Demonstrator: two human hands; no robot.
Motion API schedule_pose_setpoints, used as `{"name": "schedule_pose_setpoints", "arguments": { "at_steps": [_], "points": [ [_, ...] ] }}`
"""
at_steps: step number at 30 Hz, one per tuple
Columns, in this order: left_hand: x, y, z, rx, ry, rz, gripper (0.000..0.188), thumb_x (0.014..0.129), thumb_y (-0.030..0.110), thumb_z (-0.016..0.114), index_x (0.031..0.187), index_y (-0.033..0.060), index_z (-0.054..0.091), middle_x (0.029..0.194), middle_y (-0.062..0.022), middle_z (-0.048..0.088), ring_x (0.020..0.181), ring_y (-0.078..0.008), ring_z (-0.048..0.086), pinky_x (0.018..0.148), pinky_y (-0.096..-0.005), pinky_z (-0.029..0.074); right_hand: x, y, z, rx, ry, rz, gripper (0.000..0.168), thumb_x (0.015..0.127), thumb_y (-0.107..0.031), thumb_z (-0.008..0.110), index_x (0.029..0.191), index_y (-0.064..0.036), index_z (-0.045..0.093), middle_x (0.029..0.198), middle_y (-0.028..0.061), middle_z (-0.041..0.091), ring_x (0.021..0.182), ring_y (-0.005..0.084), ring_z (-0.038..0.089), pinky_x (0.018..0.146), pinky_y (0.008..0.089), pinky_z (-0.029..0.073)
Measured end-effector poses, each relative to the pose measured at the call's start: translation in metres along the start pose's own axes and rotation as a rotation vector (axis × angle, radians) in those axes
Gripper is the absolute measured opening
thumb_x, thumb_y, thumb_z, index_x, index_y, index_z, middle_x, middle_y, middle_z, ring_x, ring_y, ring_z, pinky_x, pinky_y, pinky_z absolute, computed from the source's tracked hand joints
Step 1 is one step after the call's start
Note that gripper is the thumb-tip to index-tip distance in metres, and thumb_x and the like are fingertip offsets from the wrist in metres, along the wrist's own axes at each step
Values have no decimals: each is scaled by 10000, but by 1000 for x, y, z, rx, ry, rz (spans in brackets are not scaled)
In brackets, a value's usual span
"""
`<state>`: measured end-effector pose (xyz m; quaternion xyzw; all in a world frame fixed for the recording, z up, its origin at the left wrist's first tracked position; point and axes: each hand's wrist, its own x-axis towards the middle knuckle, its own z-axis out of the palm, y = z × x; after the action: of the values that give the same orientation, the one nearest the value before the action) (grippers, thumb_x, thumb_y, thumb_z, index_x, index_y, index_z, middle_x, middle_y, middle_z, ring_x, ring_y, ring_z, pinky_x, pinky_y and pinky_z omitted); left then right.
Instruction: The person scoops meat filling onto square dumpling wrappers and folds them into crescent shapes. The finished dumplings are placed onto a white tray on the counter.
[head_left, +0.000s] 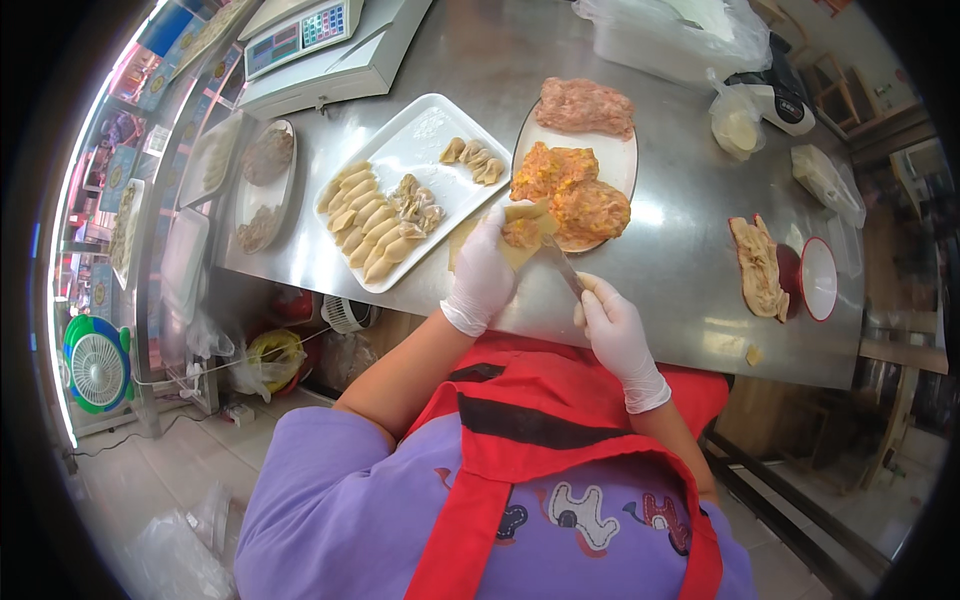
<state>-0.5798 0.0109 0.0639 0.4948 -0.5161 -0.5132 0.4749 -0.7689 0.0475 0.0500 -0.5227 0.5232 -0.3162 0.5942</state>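
Observation:
My left hand (482, 274), in a white glove, holds a thin dough wrapper (514, 256) with orange filling on it, over the near rim of the oval plate. In my gloved right hand (611, 322) is a flat metal spatula or knife (561, 264), its tip at the wrapper's edge. The white oval plate (634, 154) carries a pink mound of minced meat (585, 107) and orange-yellow mixed filling (591, 212). Left of it, a white tray (429, 112) bears rows of shaped dumplings (367, 225), a few folded ones (472, 161) and a pleated cluster (416, 206).
A weighing scale (300, 37) stands at the back left, near a smaller meat plate (289, 169). Bagged containers (675, 45) lie at the back right. A dough-like piece (759, 270) and a red-rimmed bowl (818, 279) are on the steel table (675, 285) at right.

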Motion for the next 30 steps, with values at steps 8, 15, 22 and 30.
{"name": "schedule_pose_setpoints", "arguments": {
  "at_steps": [8, 15, 22, 30],
  "points": [
    [18, -20, 6, 793, -37, 621, 180, 831, 76, 647, 1006, 42, 631, 1135, -158, 579, 1112, -294, 548, 932, -309, 433, -2, -25, 3, 344, -75, 221, 347, 963, -89, 407, 1285, 14, 485, 689, -9, 503, 521, 25, 384, 471, 173, 331],
    [24, -5, 13, -128, -108, -63, 168, 815, 98, 696, 924, 52, 577, 786, -3, 547, 700, -97, 545, 623, -227, 453, -12, -52, 0, 629, -152, 298, 330, 955, -99, 410, 1252, 25, 483, 684, 1, 525, 429, 27, 325, 376, 170, 273],
    [16, -17, 13, -626, 68, -251, 233, 830, 55, 652, 1008, 92, 505, 787, 12, 507, 713, -65, 519, 612, -195, 431, 1, -48, 24, 507, -122, 246, 342, 964, -112, 395, 1279, -1, 471, 679, -14, 511, 464, 26, 363, 402, 168, 294],
    [51, -23, -19, -592, 17, -382, 112, 906, 169, 610, 915, 64, 570, 805, -34, 589, 710, -127, 595, 673, -254, 495, 34, -22, 30, 236, -167, 58, 358, 970, -112, 413, 1305, 4, 463, 667, -36, 470, 554, 31, 384, 507, 180, 333]
  ]
}}
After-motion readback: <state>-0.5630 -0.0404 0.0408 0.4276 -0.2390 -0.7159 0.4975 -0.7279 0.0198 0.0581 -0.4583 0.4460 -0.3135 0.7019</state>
